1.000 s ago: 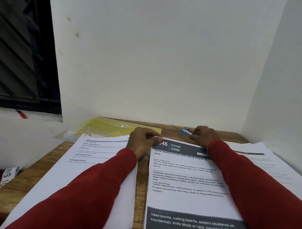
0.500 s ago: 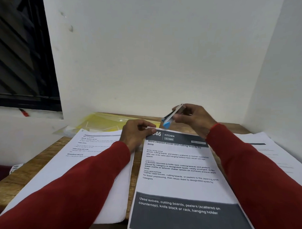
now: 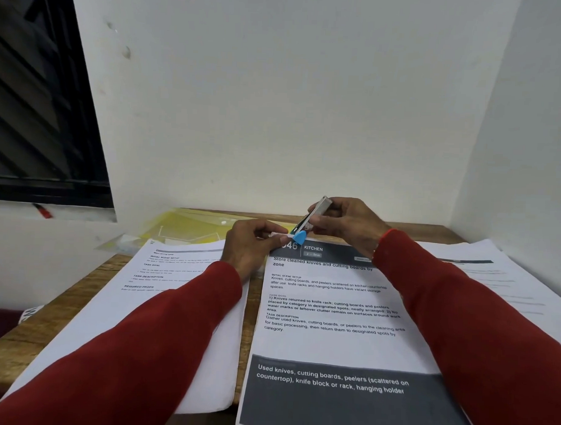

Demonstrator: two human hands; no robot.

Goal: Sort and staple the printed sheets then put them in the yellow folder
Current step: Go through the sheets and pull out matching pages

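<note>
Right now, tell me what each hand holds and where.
Right hand grips the stapler along its body. Left hand pinches the top-left corner of the Kitchen sheets.

Two hands: left hand (image 3: 251,243), right hand (image 3: 345,225). One stapler (image 3: 307,224) (blue tip, metal body). One yellow folder (image 3: 189,226). Three lots of printed sheets: left stack (image 3: 175,272), middle stack (image 3: 326,309), right stack (image 3: 499,283); sheet count per stack can't be read, edges too thin. One worktop (image 3: 252,306). One small red item (image 3: 42,211) on the window ledge, possibly a pen. One printed white strip (image 3: 30,313) at the left edge.
</note>
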